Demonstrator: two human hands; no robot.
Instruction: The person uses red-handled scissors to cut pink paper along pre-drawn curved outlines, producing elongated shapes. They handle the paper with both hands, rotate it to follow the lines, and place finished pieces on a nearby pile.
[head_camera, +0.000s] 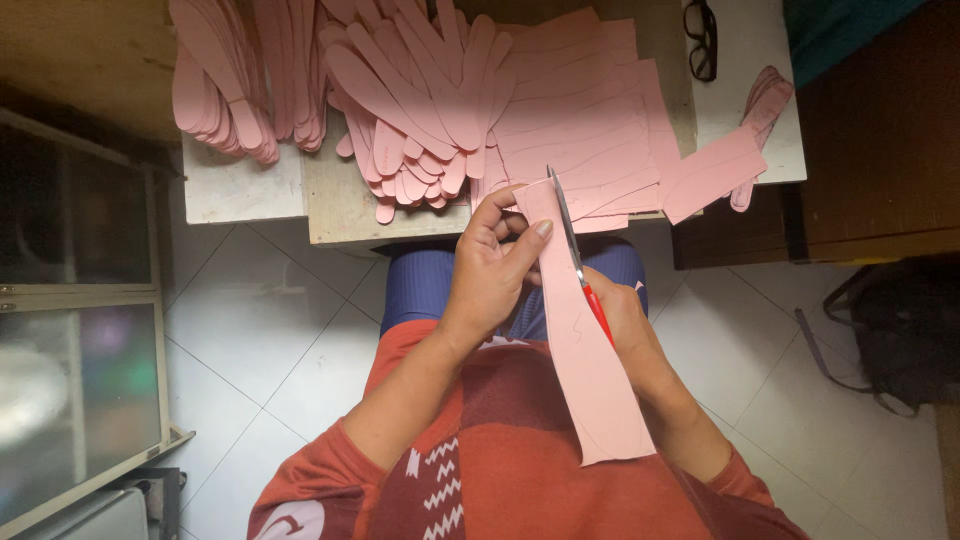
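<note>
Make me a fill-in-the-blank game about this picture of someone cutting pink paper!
1. The right hand holds scissors with ____ handles.
2. The left hand pinches a long ____ strip.
3. The pile of cut shapes lies on the ____.
4. Black ____ lie on the white board.

Missing words: red; pink; table; glasses
</note>
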